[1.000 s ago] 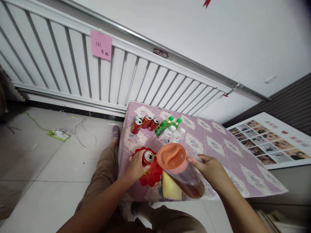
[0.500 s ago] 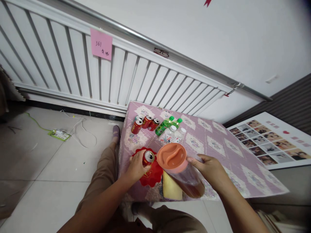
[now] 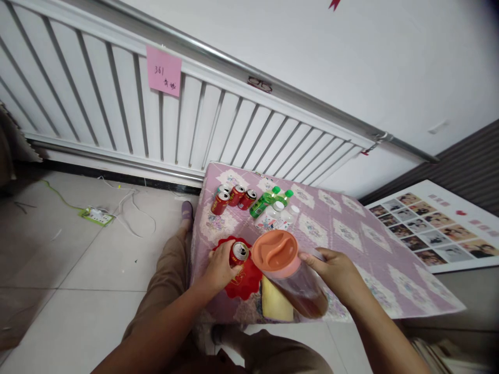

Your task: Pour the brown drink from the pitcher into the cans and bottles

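My left hand (image 3: pixel 219 267) is wrapped round an opened red drink can (image 3: pixel 238 253), which stands over a red scalloped tray (image 3: pixel 249 283). In my right hand (image 3: pixel 331 270) is the handle of a clear pitcher (image 3: pixel 304 291) with an orange lid (image 3: pixel 275 250). Brown liquid lies in the pitcher's lower end. The pitcher is tilted, its lid end close beside the can's top; whether they touch I cannot tell. Beneath the pitcher, a folded yellow cloth (image 3: pixel 276 304) lies at the table's near edge.
Several cans (image 3: pixel 236 196) stand at the far left of the cloth-covered table (image 3: pixel 346 234). Green bottles (image 3: pixel 263 204) and white-capped bottles (image 3: pixel 273 215) are right of them. A radiator (image 3: pixel 187 114) runs behind. On the floor lie a power strip (image 3: pixel 97 215) and cables.
Almost nothing differs. The view has shifted very slightly; both hands keep their hold on the can and the pitcher, and the pitcher stays tilted.
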`<state>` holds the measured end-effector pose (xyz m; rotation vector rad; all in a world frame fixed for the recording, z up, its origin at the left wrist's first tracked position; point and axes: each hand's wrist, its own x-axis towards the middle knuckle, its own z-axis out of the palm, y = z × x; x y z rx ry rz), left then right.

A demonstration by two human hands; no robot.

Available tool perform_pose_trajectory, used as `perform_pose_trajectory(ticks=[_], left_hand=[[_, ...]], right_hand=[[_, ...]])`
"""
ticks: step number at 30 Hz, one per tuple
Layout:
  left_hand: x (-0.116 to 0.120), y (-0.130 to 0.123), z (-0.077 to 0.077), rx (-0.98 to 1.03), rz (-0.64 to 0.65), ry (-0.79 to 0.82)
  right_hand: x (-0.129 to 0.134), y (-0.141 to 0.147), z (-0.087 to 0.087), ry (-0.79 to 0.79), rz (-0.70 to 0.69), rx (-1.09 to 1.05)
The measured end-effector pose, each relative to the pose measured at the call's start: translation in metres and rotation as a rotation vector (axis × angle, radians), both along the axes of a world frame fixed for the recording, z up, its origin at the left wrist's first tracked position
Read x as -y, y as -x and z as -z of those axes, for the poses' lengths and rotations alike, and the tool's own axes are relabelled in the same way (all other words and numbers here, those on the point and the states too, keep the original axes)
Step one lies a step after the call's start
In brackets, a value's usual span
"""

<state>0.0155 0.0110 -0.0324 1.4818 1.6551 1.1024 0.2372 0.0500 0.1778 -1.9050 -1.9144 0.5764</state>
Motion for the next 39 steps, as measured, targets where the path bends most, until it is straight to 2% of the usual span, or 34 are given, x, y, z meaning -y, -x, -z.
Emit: perform_pose_trajectory(ticks=[9,23,28,33,39], left_hand=[[0.0,0.001,0.0,0.0,0.001,-0.006],[0.0,0.0,-0.001,-0.013,0.0,-0.009],[0.001,0.0,0.0,-0.026,-0.003,-0.022],[0.001,-0.001,-0.001,-0.039,-0.006,-0.01],[0.002,-0.001,-0.003,-0.053,-0.001,0.011]], right_hand=[[0.0,0.004,-0.003,0.035,0.039,-0.022],[0.006,-0.002,0.006,-0.018,0.025,-0.116],[0.008,-0.012,0.009,-0.008,0.039,-0.215],[0.008,-0.031,0.024,-0.07,0.142,-0.364],[0.008,-0.052,0.052,-0.154,0.24,-0.751]])
